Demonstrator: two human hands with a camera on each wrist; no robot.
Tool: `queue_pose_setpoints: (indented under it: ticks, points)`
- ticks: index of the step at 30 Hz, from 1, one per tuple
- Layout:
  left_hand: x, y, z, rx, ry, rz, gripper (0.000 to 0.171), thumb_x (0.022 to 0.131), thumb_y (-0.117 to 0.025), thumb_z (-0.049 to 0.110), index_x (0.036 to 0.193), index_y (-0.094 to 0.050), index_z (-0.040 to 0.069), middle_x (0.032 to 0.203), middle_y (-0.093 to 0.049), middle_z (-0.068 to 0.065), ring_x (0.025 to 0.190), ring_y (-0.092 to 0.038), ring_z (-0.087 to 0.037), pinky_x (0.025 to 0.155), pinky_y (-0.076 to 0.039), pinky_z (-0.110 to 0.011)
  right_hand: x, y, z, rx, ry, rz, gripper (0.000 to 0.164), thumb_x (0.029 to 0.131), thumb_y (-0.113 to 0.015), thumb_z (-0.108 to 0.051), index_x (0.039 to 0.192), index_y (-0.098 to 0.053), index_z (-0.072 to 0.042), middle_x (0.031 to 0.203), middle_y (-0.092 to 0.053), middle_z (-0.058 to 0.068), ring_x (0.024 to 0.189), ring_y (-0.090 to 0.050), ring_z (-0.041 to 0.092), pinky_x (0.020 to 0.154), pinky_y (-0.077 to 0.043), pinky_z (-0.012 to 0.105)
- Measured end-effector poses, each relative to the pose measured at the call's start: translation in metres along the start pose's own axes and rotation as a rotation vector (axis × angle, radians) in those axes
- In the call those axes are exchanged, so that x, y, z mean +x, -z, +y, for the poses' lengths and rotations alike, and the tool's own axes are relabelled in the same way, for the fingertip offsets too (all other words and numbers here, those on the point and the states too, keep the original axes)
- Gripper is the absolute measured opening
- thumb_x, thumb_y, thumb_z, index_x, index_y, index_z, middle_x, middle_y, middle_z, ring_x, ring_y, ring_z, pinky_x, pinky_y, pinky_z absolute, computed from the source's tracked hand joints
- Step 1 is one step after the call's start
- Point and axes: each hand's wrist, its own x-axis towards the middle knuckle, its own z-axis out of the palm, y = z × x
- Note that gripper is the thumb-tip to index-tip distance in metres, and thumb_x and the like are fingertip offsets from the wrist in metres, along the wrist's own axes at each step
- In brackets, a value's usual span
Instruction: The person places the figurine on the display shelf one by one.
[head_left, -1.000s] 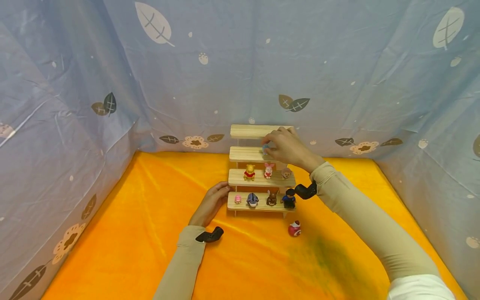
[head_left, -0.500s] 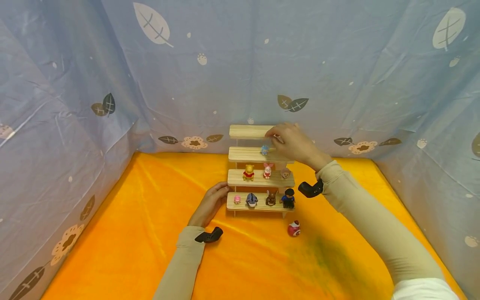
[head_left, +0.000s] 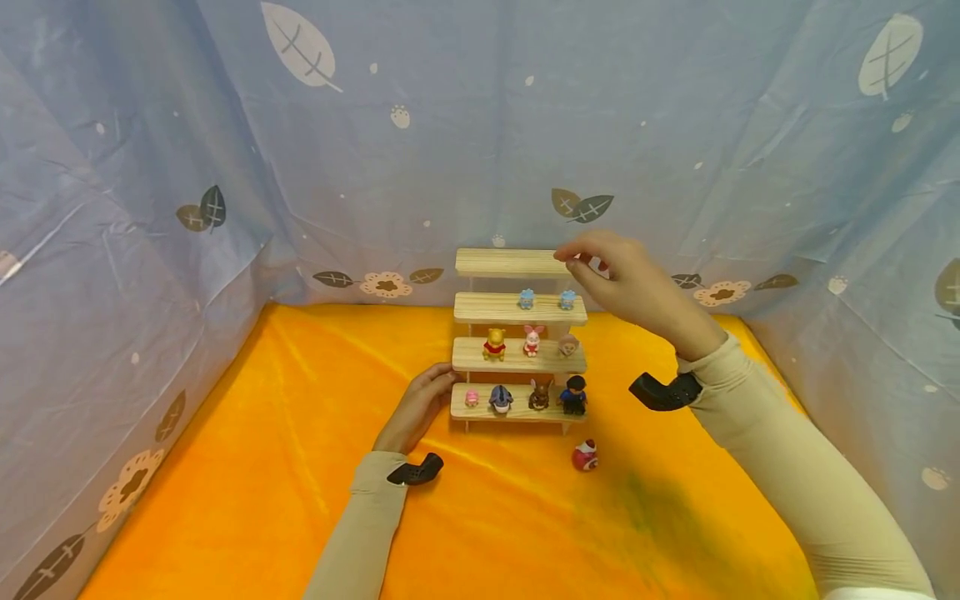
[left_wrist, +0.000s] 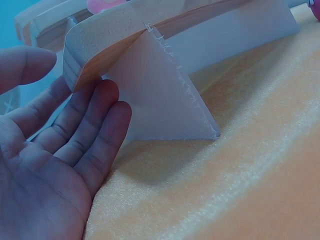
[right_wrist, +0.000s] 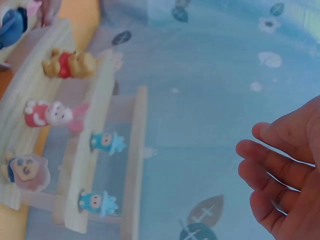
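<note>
A stepped wooden display stand [head_left: 517, 356] carries small toy figures on its lower three tiers. My left hand [head_left: 420, 404] is at the left end of the bottom tier. Its fairly straight fingers [left_wrist: 111, 127] touch the underside of the board there, beside a white triangular support [left_wrist: 157, 95], with the thumb apart. My right hand [head_left: 626, 283] hovers to the right of the upper tiers, holding nothing, its fingers [right_wrist: 272, 162] loosely bent. Closest to it on the third tier up stands a small light-blue figure [head_left: 567, 301], with a similar light-blue figure [head_left: 527, 299] to its left.
A Pooh figure [head_left: 494, 344], a Piglet figure [head_left: 532, 341] and a brownish figure [head_left: 567, 346] share the second tier. The bottom tier bears several figures, including an Eeyore [head_left: 500, 399]. A red-and-white toy [head_left: 585, 456] sits on the orange cloth [head_left: 495, 525]. Patterned curtain [head_left: 420, 167] stands behind.
The right hand has let go of a light-blue figure at the right of the third tier and moved right and up. A second light-blue figure now shows there. The left hand stays put.
</note>
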Motion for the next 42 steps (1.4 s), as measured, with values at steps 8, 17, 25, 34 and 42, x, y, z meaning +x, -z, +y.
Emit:
queue_pose_setpoints:
  ticks: [8,17,25,34,42]
  points:
    - [0.001,0.0,-0.001,-0.002,0.003,0.009,0.036,0.106,-0.049,0.016,0.136,-0.051,-0.003,0.119,-0.061,-0.004,0.108,-0.06,-0.017,0.095,-0.051,-0.026,-0.027,0.001,-0.005,-0.031,0.173,0.077,0.022,0.098,-0.062,-0.003,0.117,-0.072,-0.01,0.102,-0.07,0.003,0.082,-0.052,0.01,0.073,-0.046,0.027]
    - [0.0,0.001,0.0,-0.013,0.003,0.017,0.034,0.105,-0.049,0.015,0.134,-0.05,-0.003,0.115,-0.061,-0.002,0.106,-0.06,-0.015,0.094,-0.051,-0.025,-0.053,-0.014,-0.004,-0.039,0.213,0.088,0.026,0.093,-0.07,-0.001,0.115,-0.071,-0.014,0.1,-0.071,-0.002,0.082,-0.055,0.006,0.071,-0.047,0.027]
    - [0.0,0.0,0.0,-0.011,0.0,0.012,0.034,0.105,-0.05,0.015,0.134,-0.051,-0.003,0.116,-0.061,-0.003,0.106,-0.06,-0.016,0.094,-0.051,-0.025,-0.074,-0.024,0.001,-0.003,0.149,0.028,0.029,0.094,-0.069,-0.002,0.116,-0.07,-0.021,0.1,-0.068,-0.008,0.084,-0.052,0.003,0.071,-0.046,0.026]
    - [-0.002,-0.001,0.002,-0.008,0.01,0.021,0.033,0.105,-0.049,0.015,0.134,-0.051,-0.003,0.116,-0.061,-0.004,0.105,-0.061,-0.016,0.093,-0.051,-0.025,-0.084,-0.034,0.009,0.028,0.145,0.017,0.029,0.093,-0.069,0.0,0.116,-0.069,-0.018,0.102,-0.068,-0.006,0.081,-0.052,0.002,0.067,-0.048,0.025]
    - [-0.002,0.0,0.002,-0.008,0.002,0.001,0.034,0.105,-0.049,0.015,0.135,-0.05,-0.004,0.115,-0.061,-0.002,0.106,-0.061,-0.016,0.094,-0.051,-0.025,-0.096,-0.044,0.015,0.041,0.066,-0.022,0.024,0.094,-0.07,-0.004,0.115,-0.07,-0.016,0.096,-0.066,-0.007,0.069,-0.046,0.003,0.057,-0.042,0.022]
